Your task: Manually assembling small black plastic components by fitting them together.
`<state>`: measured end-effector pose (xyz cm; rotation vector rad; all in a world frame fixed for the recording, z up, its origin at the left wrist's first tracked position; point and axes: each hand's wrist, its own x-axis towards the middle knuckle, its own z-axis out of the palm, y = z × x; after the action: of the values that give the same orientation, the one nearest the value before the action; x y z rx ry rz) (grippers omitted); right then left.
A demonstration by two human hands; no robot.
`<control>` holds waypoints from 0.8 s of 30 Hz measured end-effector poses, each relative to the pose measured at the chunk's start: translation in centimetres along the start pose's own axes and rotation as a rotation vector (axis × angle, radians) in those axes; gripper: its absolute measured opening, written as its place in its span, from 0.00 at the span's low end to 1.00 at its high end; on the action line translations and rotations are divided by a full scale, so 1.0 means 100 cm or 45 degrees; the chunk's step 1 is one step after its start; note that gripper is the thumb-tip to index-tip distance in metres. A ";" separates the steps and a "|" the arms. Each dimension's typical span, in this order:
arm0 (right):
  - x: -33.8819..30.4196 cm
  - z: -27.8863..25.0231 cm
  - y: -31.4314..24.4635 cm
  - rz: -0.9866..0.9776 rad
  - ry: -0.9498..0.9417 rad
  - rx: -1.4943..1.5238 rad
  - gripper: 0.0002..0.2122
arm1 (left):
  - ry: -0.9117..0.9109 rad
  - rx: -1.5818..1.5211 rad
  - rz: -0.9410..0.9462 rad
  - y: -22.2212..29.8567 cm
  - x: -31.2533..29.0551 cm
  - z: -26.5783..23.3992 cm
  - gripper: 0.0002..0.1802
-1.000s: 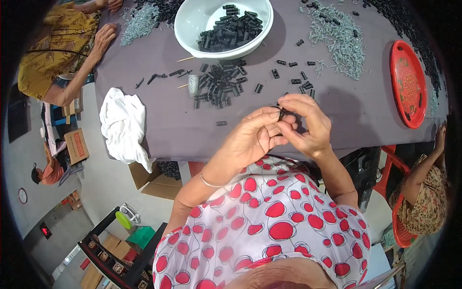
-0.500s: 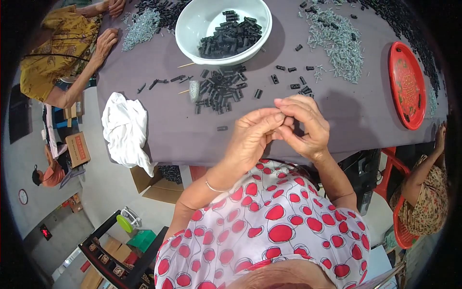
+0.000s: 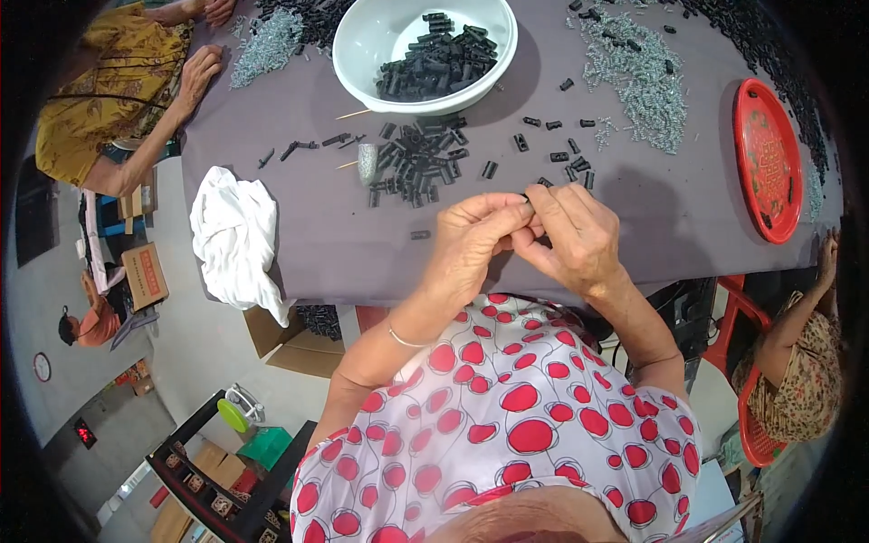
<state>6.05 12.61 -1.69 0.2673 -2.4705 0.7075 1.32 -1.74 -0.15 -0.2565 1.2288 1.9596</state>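
Observation:
My left hand [image 3: 468, 237] and my right hand [image 3: 577, 239] meet over the near edge of the table, fingertips together. Thumb and forefinger of the left hand pinch a small dark piece, mostly covered by the fingers, that looks like one of the black plastic parts. The right fingers are curled closed against it; whether they grip anything themselves is hidden. Just beyond lies a loose pile of short black tube-like parts [image 3: 418, 161], with a few more single black parts [image 3: 558, 157] to its right. A grey textured thimble-shaped piece [image 3: 367, 165] stands at the pile's left side.
A white basin [image 3: 351, 68] of black parts sits at the far middle. Small silvery screws [image 3: 638, 86] are heaped at far right, near a red oval tray [image 3: 749, 163]. A white cloth [image 3: 233, 237] hangs over the table's left edge. Other people [image 3: 113, 90] sit left and right.
My right fingers have curled further in and shifted slightly toward the far side. A dark bit now shows between the fingertips. The view has shifted slightly; the table items lie as before.

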 end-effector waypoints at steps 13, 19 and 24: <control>-0.006 0.009 0.012 -0.040 0.062 0.057 0.16 | -0.058 0.009 -0.024 -0.004 0.002 -0.012 0.13; -0.005 0.009 0.008 -0.059 0.102 0.174 0.11 | -0.149 -0.003 -0.082 0.000 -0.002 -0.014 0.12; -0.005 0.012 0.003 -0.054 0.151 0.203 0.09 | -0.227 0.031 -0.079 -0.003 -0.003 -0.017 0.09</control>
<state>5.80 12.22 -2.93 0.3267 -2.2938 0.8782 1.31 -3.26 -1.09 -0.1036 1.1159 1.8701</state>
